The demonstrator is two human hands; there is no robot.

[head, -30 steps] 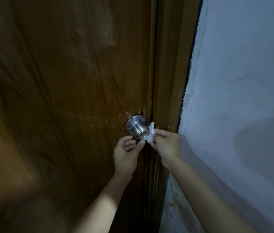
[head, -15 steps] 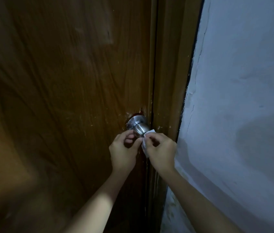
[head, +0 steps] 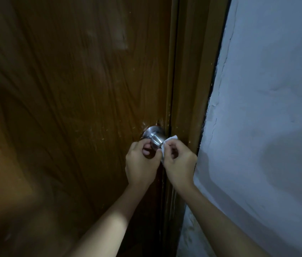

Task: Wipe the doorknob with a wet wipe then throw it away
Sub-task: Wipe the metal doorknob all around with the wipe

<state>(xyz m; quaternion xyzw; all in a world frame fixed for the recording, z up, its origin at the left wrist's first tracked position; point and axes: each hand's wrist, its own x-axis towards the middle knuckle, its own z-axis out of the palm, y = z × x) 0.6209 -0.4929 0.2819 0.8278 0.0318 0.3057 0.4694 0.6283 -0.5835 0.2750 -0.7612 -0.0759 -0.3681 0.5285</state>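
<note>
Since the frame a second back, both hands have come up and closed in on the knob (head: 154,138), and the wipe (head: 167,145) that stuck out loose between them is now pressed to the knob's right side. From where I sit, the right hand's fingers (head: 172,145) are pinched shut on the wipe, one white corner poking out above them and a strip showing down by the thumb. The left hand (head: 141,164) curls under the knob's left side, fingers bent in and touching it, holding nothing that I can see. The knob sits near the door (head: 72,108) edge, just beside the frame (head: 189,89), with the pale wall (head: 267,108) further right. My worry is coverage: the wipe is bunched small, so I judge it may miss the knob's back and neck. The pinch is light too, and the wet cloth could slip off the smooth metal and drop. The light is dim, so grime left behind would be hard to spot.
</note>
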